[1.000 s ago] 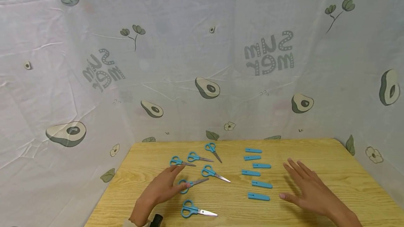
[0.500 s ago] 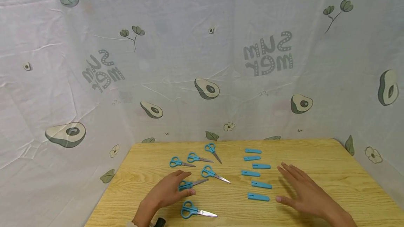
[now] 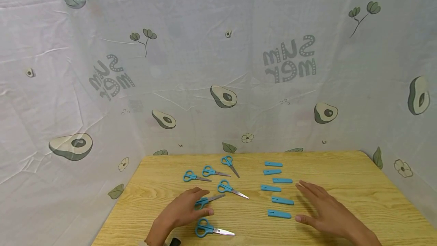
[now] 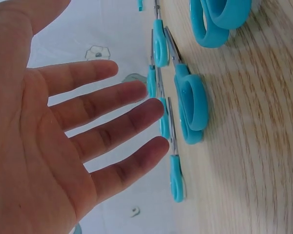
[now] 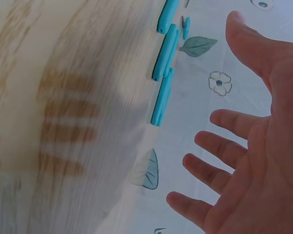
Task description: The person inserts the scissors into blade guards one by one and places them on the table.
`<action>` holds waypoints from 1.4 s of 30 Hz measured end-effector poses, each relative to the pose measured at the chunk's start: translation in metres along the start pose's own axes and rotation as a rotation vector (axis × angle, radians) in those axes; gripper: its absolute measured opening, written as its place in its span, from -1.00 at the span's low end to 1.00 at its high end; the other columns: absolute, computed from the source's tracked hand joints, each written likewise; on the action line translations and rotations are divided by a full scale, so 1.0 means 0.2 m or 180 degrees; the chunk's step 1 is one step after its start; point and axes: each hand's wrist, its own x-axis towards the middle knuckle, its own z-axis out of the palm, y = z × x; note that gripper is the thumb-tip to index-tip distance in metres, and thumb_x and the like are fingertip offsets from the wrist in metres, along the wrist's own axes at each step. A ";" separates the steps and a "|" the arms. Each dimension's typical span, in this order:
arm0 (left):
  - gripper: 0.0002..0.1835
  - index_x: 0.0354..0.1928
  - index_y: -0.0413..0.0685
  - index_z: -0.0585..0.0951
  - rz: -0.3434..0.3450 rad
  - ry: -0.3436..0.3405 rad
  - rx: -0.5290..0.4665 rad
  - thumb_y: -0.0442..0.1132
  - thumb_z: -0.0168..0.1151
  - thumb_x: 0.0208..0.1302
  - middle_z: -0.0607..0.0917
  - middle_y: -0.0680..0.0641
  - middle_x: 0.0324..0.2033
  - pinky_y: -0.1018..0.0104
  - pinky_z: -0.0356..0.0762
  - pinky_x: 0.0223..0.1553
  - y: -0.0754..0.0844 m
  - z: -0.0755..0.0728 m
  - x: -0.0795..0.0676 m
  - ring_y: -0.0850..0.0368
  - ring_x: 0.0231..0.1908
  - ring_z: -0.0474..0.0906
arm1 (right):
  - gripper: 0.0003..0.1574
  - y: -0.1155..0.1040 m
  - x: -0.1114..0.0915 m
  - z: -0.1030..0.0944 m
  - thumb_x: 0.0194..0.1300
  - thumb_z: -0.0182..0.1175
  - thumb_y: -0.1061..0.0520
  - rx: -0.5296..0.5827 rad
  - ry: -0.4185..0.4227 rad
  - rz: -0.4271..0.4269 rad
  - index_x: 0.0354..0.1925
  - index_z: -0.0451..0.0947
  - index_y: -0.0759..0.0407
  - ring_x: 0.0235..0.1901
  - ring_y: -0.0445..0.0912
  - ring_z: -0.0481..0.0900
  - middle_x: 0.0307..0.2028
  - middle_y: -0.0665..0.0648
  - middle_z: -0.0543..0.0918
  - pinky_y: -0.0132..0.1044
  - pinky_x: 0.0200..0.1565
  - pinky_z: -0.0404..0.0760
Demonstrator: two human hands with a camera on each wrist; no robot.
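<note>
My left hand point(image 3: 182, 210) is held over the left half of the table, fingers extended and nothing in its grasp. Below it lies a pair of scissors point(image 3: 218, 196) with blue handles, partly covered by the fingers. Nearer the front is another pair of blue-handled scissors point(image 3: 205, 227); a third pair point(image 3: 225, 186) lies just beyond my fingertips. In the left wrist view, the palm point(image 4: 39, 151) faces several scissors point(image 4: 193, 105). My right hand point(image 3: 324, 213), also holding nothing, hovers right of several blue blade covers point(image 3: 280, 214), spread fingers apart from them.
More scissors point(image 3: 195, 176) lie toward the back left of the wooden table point(image 3: 341, 166). The covers form a rough column, with one cover point(image 3: 274, 164) near the back edge. A patterned curtain point(image 3: 191, 67) hangs behind and along both sides.
My left hand has shifted a little right and toward the front. My right hand has moved left, closer to the covers. The scissors and covers lie as before.
</note>
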 end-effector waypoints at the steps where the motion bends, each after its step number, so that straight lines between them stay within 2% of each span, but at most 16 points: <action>1: -0.17 0.50 -0.06 0.53 0.0010 -0.0004 -0.0001 0.38 0.28 0.44 0.58 -0.24 0.42 -0.26 0.65 0.24 0.00 0.00 0.00 -0.31 0.34 0.59 | 0.18 0.00 0.00 0.00 0.25 0.46 -0.43 0.0009 -0.0018 0.0010 0.56 0.40 0.19 0.44 0.43 0.42 0.52 0.35 0.42 0.44 0.13 0.63; 7: -0.19 0.48 -0.08 0.54 0.0085 -0.0011 -0.0017 0.35 0.29 0.44 0.62 -0.20 0.39 -0.20 0.67 0.24 -0.01 0.02 0.00 -0.25 0.32 0.62 | 0.12 -0.02 0.01 0.01 0.30 0.44 -0.40 0.0132 -0.0088 -0.0006 0.56 0.40 0.18 0.41 0.41 0.47 0.50 0.35 0.44 0.41 0.13 0.64; 11: -0.21 0.44 -0.07 0.58 0.0136 -0.0002 0.0004 0.34 0.33 0.42 0.67 -0.14 0.32 -0.09 0.70 0.22 -0.03 0.04 -0.01 -0.15 0.27 0.66 | 0.07 -0.02 0.02 0.02 0.32 0.44 -0.38 0.0239 -0.0103 -0.0020 0.54 0.42 0.17 0.36 0.41 0.53 0.46 0.35 0.49 0.40 0.10 0.66; 19: -0.24 0.40 -0.04 0.63 0.0243 -0.0059 -0.0138 0.34 0.38 0.38 0.71 -0.06 0.22 0.18 0.72 0.06 -0.05 0.07 -0.03 0.07 0.10 0.69 | -0.05 -0.01 0.03 0.04 0.38 0.41 -0.34 0.0500 -0.0356 0.0057 0.48 0.48 0.16 0.33 0.46 0.53 0.42 0.40 0.51 0.47 0.10 0.61; 23: -0.24 0.39 -0.01 0.64 0.0298 -0.0074 -0.0155 0.36 0.37 0.37 0.71 -0.04 0.19 0.20 0.72 0.06 -0.06 0.08 -0.03 0.10 0.08 0.68 | -0.06 -0.01 0.04 0.05 0.38 0.41 -0.34 0.0546 -0.0405 -0.0010 0.46 0.50 0.19 0.27 0.42 0.58 0.39 0.40 0.54 0.41 0.05 0.66; 28: -0.22 0.40 0.01 0.62 0.0310 -0.0129 -0.0185 0.37 0.38 0.36 0.71 -0.04 0.19 0.18 0.73 0.10 -0.05 0.08 -0.02 0.08 0.12 0.69 | -0.09 -0.01 0.05 0.06 0.39 0.38 -0.37 0.0465 -0.0426 -0.0118 0.44 0.53 0.14 0.12 0.16 0.67 0.34 0.23 0.60 0.08 -0.03 0.74; 31: -0.20 0.40 -0.02 0.63 0.0343 -0.0137 -0.0206 0.37 0.40 0.33 0.71 -0.03 0.16 0.24 0.72 0.06 -0.05 0.08 -0.02 0.17 0.04 0.67 | -0.12 -0.01 0.06 0.06 0.39 0.37 -0.38 0.0409 -0.0444 -0.0215 0.42 0.56 0.11 0.04 0.00 0.67 0.30 0.13 0.62 -0.11 -0.08 0.72; 36: -0.20 0.36 -0.08 0.65 0.0468 -0.0122 -0.0224 0.35 0.45 0.30 0.70 0.04 -0.03 0.42 0.60 -0.14 -0.05 0.09 -0.01 0.32 -0.19 0.53 | -0.20 -0.01 0.08 0.08 0.39 0.40 -0.33 0.0504 -0.0481 -0.0418 0.35 0.62 0.14 -0.03 -0.08 0.67 0.17 0.04 0.66 -0.21 -0.12 0.71; 39: -0.21 0.34 -0.08 0.67 0.0488 -0.0122 -0.0193 0.34 0.47 0.28 0.69 0.07 -0.08 0.44 0.58 -0.17 -0.05 0.09 -0.01 0.34 -0.21 0.52 | -0.25 -0.01 0.09 0.09 0.39 0.42 -0.30 0.0573 -0.0500 -0.0477 0.30 0.66 0.15 -0.09 -0.17 0.65 0.07 -0.04 0.66 -0.26 -0.16 0.69; 42: -0.22 0.32 -0.06 0.68 0.0462 -0.0141 -0.0181 0.33 0.50 0.26 0.71 0.06 -0.02 0.43 0.62 -0.15 -0.04 0.09 -0.01 0.36 -0.16 0.56 | -0.27 0.00 0.10 0.10 0.39 0.43 -0.27 0.0641 -0.0497 -0.0535 0.27 0.68 0.18 -0.14 -0.28 0.60 -0.03 -0.11 0.65 -0.28 -0.19 0.67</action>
